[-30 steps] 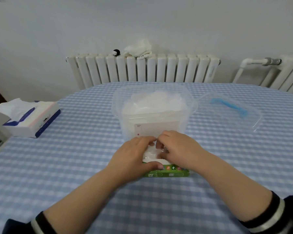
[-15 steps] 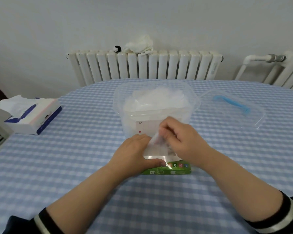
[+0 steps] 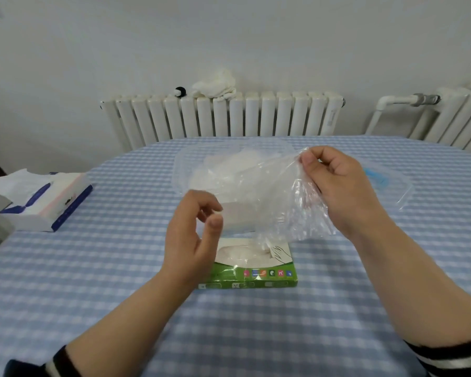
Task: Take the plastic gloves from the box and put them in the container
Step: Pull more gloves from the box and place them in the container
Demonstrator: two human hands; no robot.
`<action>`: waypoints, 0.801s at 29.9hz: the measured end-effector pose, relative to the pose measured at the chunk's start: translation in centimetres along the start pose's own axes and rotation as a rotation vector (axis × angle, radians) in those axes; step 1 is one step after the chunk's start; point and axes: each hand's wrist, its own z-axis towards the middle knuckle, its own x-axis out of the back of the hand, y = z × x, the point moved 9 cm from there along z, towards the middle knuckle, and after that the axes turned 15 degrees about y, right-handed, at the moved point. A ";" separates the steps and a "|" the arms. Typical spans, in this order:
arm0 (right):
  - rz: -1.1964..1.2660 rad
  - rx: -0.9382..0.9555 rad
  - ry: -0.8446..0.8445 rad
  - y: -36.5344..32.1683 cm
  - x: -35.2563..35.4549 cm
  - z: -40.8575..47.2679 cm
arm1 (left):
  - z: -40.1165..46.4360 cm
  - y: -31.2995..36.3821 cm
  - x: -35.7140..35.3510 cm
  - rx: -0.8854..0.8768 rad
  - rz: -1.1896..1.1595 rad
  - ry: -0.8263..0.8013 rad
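head: right hand point(image 3: 337, 186) pinches plastic glove point(image 3: 278, 202) above box point(image 3: 256, 273).

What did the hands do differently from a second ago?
The right hand has pulled a glove up out of the box and pinches it in the air, in front of the container. The left hand has let go of the box and lifted, fingers loosely curled, holding nothing. The box, container, lid and tissues stayed put.
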 end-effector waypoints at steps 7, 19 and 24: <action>0.125 -0.087 0.033 0.7 -0.3 -0.3 | -0.3 1.5 -2.7 0.037 0.101 -0.108; 0.517 -0.259 0.281 0.4 1.5 -1.0 | 1.6 7.0 -9.3 0.133 -0.051 -0.308; 0.399 0.167 0.311 -4.6 2.6 0.9 | 6.1 5.8 -11.0 0.528 -0.400 -0.271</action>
